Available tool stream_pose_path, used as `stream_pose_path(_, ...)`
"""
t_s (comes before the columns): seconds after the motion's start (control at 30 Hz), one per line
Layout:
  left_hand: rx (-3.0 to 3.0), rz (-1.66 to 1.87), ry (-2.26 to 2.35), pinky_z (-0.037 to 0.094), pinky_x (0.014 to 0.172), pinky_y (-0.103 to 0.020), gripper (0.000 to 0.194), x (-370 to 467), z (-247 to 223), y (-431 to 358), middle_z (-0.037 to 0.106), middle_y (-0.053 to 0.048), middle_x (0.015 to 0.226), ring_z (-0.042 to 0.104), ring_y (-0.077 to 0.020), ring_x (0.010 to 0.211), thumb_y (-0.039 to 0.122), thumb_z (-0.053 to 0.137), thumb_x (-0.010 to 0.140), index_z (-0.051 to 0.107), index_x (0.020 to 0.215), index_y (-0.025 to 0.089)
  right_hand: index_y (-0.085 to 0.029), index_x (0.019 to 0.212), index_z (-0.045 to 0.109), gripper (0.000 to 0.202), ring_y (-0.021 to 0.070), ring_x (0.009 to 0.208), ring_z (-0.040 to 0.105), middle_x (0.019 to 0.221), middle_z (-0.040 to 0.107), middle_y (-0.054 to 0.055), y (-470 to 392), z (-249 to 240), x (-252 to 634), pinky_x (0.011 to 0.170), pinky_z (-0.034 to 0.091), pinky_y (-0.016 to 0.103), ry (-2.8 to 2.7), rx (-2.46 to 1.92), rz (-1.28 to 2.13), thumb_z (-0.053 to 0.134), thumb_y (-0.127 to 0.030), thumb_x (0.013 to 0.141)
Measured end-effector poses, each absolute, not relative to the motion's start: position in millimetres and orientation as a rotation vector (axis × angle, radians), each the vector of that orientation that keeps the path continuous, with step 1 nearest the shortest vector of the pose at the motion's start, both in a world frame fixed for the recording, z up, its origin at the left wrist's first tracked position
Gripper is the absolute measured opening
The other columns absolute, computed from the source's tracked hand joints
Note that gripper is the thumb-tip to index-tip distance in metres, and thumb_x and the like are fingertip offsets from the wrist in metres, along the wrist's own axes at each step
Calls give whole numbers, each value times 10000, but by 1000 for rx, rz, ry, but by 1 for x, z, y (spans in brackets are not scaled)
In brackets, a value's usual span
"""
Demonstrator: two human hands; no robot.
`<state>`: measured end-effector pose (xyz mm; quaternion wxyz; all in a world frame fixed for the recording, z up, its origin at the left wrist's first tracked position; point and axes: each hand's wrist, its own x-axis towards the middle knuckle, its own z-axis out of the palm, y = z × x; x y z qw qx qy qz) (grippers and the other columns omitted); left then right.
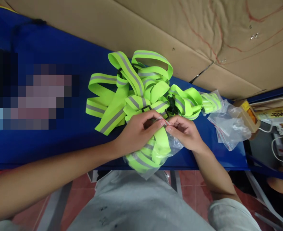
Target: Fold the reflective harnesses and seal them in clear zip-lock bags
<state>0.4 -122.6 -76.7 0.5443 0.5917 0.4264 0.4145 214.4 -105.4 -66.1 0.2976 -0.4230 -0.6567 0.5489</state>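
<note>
My left hand (142,130) and my right hand (186,132) pinch the top edge of a clear zip bag (177,142) between thumbs and fingers, close together. Inside the bag lies a folded neon-yellow reflective strap (141,160) with a grey stripe. The bag hangs at the table's front edge, in front of my body. Just beyond my hands is a loose heap of similar reflective straps (135,75) with black buckles (146,109). To the right of that heap sits a looped strap bundle (188,101) with a black clip.
Further right lie a bagged strap (212,102), several flat clear zip bags (232,128) and a small cardboard box (248,115) on the blue table (71,150). Brown cardboard (155,35) lines the back. A blurred-out patch covers the left. Another person's arm (282,184) shows at lower right.
</note>
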Motion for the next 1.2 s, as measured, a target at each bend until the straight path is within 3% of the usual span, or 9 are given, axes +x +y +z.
stream_pose_path(0.23,1545,960,1046,429,611,-234,206,-3,-72,-121,723,9,809,597,-117,686,360,622,984,729,962,186,-200,879,649,275,100,638,520,736,622,-13,-112,-71,212,588,418,241,-1818,-1135,1265,740,-452,941)
stream_pose_path(0.4,1577,979,1063,414,589,-229,249,-8,-71,-116,711,-4,792,583,-111,662,387,625,986,726,960,160,-204,932,657,246,97,658,537,753,631,-19,-110,-71,212,607,424,234,-1832,-1102,1288,746,-433,945)
stream_pose_path(0.63,1426,893,985,513,647,-225,251,-7,-67,-113,779,-17,857,676,-149,752,443,744,903,781,938,198,-199,925,625,227,66,502,349,580,439,-87,-114,-74,212,505,285,227,-1910,-1026,1156,669,-406,1006)
stream_pose_path(0.8,1383,920,1022,561,682,-250,263,-8,-65,-112,805,-29,844,710,-173,753,463,791,862,807,862,200,-200,946,633,261,68,500,352,566,409,-94,-111,-72,213,518,296,223,-1935,-1020,1122,646,-451,1015)
stream_pose_path(1.03,1456,891,1015,574,798,-276,376,-7,-69,-114,832,-34,997,743,-198,899,536,623,990,841,1024,231,-191,832,668,269,66,479,319,521,361,-92,-108,-71,219,509,270,232,-1945,-1075,793,646,-387,1015)
stream_pose_path(1.2,1428,994,1056,587,835,-283,384,-7,-69,-114,824,-39,1005,744,-205,926,560,635,981,828,1004,229,-189,919,682,275,67,518,372,580,441,-82,-100,-70,223,522,304,218,-2010,-1026,1005,703,-459,972)
